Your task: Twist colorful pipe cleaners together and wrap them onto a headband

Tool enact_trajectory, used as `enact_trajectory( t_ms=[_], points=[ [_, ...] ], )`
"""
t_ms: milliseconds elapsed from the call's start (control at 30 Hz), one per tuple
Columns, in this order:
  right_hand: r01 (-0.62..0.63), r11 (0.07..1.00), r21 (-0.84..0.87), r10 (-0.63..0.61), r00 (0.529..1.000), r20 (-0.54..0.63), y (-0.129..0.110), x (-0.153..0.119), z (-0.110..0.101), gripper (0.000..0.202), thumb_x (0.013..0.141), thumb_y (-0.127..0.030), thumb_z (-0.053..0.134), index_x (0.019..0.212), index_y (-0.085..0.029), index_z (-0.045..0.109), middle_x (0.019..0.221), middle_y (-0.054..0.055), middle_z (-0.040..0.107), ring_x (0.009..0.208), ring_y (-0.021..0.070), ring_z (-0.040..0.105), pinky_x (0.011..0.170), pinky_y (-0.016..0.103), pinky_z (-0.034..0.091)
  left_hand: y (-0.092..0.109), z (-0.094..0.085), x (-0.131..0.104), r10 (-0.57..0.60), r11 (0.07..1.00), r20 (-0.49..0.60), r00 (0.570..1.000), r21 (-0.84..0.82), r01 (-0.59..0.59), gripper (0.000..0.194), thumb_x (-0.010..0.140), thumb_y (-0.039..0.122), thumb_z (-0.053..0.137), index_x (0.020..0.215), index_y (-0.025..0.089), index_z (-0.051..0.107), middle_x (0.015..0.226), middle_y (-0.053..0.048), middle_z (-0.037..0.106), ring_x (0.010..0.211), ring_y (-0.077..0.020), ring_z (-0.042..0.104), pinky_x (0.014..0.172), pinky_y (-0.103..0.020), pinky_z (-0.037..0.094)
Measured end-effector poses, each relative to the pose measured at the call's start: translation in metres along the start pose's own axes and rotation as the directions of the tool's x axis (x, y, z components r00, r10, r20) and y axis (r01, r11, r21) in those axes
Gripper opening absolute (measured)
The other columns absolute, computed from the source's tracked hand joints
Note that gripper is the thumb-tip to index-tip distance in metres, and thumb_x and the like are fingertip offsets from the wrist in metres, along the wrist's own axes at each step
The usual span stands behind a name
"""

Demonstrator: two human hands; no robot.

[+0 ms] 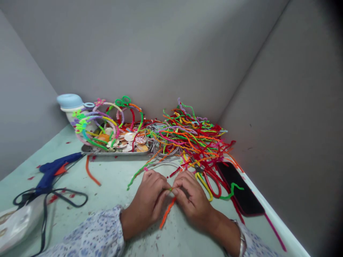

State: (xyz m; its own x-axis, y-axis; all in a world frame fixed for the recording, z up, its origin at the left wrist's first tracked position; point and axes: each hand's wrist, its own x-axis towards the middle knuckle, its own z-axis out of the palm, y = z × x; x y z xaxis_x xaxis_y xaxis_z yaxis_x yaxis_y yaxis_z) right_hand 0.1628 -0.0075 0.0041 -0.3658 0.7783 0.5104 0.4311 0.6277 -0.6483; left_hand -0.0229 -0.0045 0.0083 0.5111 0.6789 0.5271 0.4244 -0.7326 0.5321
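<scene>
Head view: the left hand (pixel 147 200) and the right hand (pixel 194 200) meet fingertip to fingertip above the table (pixel 107 196). Each is closed in a fine pinch of thumb and forefinger, with the other fingers curled, and between them they hold a small green-yellow piece (pixel 170 189). An orange fuzzy strand (pixel 166 216) slants down just below the fingertips; whether it is joined to the piece or merely passes beneath cannot be told. Beyond the hands lies a tangled heap of fuzzy strands (pixel 193 134); ahead and to the left stands a metal tray (pixel 118 153) with shells and decorated hoops. Scissors with a red handle (pixel 220 191) and a dark phone (pixel 246 194) lie to the right of the hands, a blue glue gun (pixel 50 171) well to the left. For such small work, one pinch is best kept firm as an anchor while the other makes short, even turns close beside it; pressure should be light enough to spare the pile, and the orange strand kept from snagging on the sleeves.
</scene>
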Motion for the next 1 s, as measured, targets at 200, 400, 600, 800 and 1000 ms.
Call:
enact_trajectory(
  t_ms=[200, 400, 600, 800, 1000],
  points=[
    [-0.014, 1.0, -0.011, 0.014, 1.0, 0.004, -0.0033, 0.0008, -0.0012, 0.01, 0.092, -0.019, 0.046, 0.083, -0.02, 0.052, 0.081, 0.003, 0.055, 0.081, 0.0193, 0.051, 0.075, 0.036, 0.039, -0.0002, -0.0001, 0.0, 0.001, 1.0, 0.009, 1.0, -0.013, -0.001, 0.014, 0.09, 0.01, 0.042, 0.094, 0.02, 0.052, 0.087, -0.004, 0.058, 0.086, -0.0201, 0.049, 0.083, -0.039, 0.033],
    [0.024, 0.999, -0.035, -0.024, 1.0, -0.005, -0.001, 0.0023, -0.0007, 0.009, 0.091, -0.019, 0.049, 0.082, -0.02, 0.051, 0.08, 0.002, 0.056, 0.081, 0.0184, 0.051, 0.078, 0.037, 0.038, -0.0014, 0.0003, -0.0007, 0.005, 1.0, 0.006, 1.0, -0.008, -0.005, 0.016, 0.089, 0.007, 0.043, 0.095, 0.02, 0.051, 0.089, -0.004, 0.058, 0.086, -0.0197, 0.049, 0.084, -0.039, 0.033],
    [0.015, 0.998, -0.056, -0.016, 1.0, -0.022, -0.0007, 0.0015, 0.001, 0.008, 0.091, -0.018, 0.049, 0.083, -0.021, 0.05, 0.081, 0.001, 0.056, 0.082, 0.0182, 0.05, 0.079, 0.038, 0.037, -0.0015, 0.0001, 0.0, 0.004, 1.0, 0.01, 1.0, 0.011, -0.004, 0.017, 0.09, 0.007, 0.042, 0.095, 0.02, 0.051, 0.089, -0.004, 0.058, 0.087, -0.0199, 0.05, 0.084, -0.04, 0.034],
    [0.019, 0.998, -0.061, -0.02, 1.0, -0.018, -0.0025, 0.001, 0.0007, 0.011, 0.091, -0.018, 0.046, 0.081, -0.02, 0.048, 0.08, 0.002, 0.054, 0.08, 0.0186, 0.049, 0.076, 0.037, 0.037, -0.0001, -0.0006, 0.0003, 0.012, 1.0, 0.008, 1.0, 0.015, -0.012, 0.017, 0.089, 0.007, 0.042, 0.095, 0.02, 0.051, 0.088, -0.003, 0.059, 0.085, -0.0193, 0.05, 0.084, -0.04, 0.034],
    [0.003, 0.998, -0.068, -0.005, 1.0, -0.016, -0.0017, -0.0003, 0.0013, 0.011, 0.091, -0.018, 0.044, 0.081, -0.02, 0.048, 0.08, 0.003, 0.052, 0.079, 0.0192, 0.047, 0.074, 0.036, 0.038, -0.0008, 0.0006, -0.0007, 0.005, 1.0, 0.011, 1.0, 0.02, -0.005, 0.016, 0.089, 0.008, 0.042, 0.094, 0.02, 0.052, 0.088, -0.004, 0.059, 0.086, -0.0202, 0.051, 0.086, -0.041, 0.034]
  ],
)
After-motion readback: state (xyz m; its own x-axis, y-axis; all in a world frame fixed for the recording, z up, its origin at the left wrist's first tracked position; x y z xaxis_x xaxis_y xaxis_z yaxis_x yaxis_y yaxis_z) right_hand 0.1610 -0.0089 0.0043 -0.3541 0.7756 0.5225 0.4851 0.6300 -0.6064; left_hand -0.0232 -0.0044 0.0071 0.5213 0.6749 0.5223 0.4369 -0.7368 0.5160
